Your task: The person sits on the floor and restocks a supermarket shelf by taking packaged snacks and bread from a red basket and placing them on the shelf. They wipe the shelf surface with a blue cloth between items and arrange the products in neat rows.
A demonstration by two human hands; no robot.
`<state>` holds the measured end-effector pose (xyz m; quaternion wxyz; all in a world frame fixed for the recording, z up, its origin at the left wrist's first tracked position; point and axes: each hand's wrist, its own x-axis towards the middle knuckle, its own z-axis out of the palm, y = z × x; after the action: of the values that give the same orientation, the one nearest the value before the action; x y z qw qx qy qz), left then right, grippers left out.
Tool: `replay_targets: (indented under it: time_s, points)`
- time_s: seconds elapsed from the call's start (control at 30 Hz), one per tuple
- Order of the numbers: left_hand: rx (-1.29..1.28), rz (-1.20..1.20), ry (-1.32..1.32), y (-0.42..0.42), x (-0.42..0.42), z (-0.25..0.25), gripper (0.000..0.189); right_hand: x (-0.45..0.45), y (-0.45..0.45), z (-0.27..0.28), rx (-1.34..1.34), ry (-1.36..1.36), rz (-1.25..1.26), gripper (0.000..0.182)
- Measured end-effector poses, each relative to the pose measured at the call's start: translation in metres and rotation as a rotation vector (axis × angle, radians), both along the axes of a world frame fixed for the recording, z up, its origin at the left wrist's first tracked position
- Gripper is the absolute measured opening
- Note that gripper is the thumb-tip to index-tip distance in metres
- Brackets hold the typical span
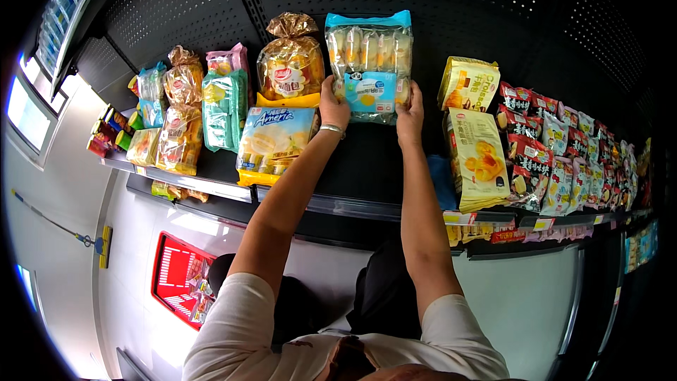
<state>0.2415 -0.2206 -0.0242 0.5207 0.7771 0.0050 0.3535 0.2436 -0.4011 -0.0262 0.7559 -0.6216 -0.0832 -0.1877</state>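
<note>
Between my two hands stands a clear bag of individually wrapped bread rolls (pixel 370 53) with a blue top and blue label, upright towards the back of a black store shelf (pixel 365 177). My left hand (pixel 335 105) grips its left side, and a bracelet circles that wrist. On its right side is my right hand (pixel 410 114), with the fingers partly hidden behind the bag. Left of the bag sits a brown-tied bread bag (pixel 291 63). A blue and yellow bread package (pixel 277 140) stands in front of that, beside my left forearm.
Croissant bags (pixel 478 156) stand right of my right arm, followed by rows of small snack packets (pixel 529 169). Teal packages (pixel 225 108) and more bread bags (pixel 180 132) fill the left side. A red shopping basket (pixel 169 301) holding packets is on the floor; a mop (pixel 104 246) lies further left.
</note>
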Motion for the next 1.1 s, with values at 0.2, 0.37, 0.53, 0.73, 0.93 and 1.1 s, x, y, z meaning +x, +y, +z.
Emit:
replay_targets:
  time_s: [0.2,0.37,0.53,0.73,0.93,1.1]
  points:
    - [0.113,0.009,-0.025,-0.007,-0.003,-0.003,0.065,0.000,-0.007,-0.001,-0.038,0.030,-0.024,0.063]
    - [0.084,-0.036,0.114,-0.009,-0.004,0.003,0.069,0.010,-0.016,-0.018,-0.121,0.013,-0.100,0.063]
    - [0.185,0.037,0.105,-0.011,-0.012,-0.009,0.076,-0.009,-0.021,-0.004,-0.239,0.079,-0.199,0.068]
    - [0.323,0.017,-0.054,-0.008,-0.084,-0.017,0.069,-0.062,0.009,0.047,-0.557,-0.232,-0.598,0.067]
    - [-0.615,-0.603,0.082,-0.050,-0.227,0.030,0.060,-0.158,0.073,0.085,-0.360,-0.410,-0.338,0.067]
    - [-1.215,-0.996,0.124,0.014,-0.285,0.047,0.079,-0.281,0.131,0.073,-0.571,-0.345,0.108,0.072]
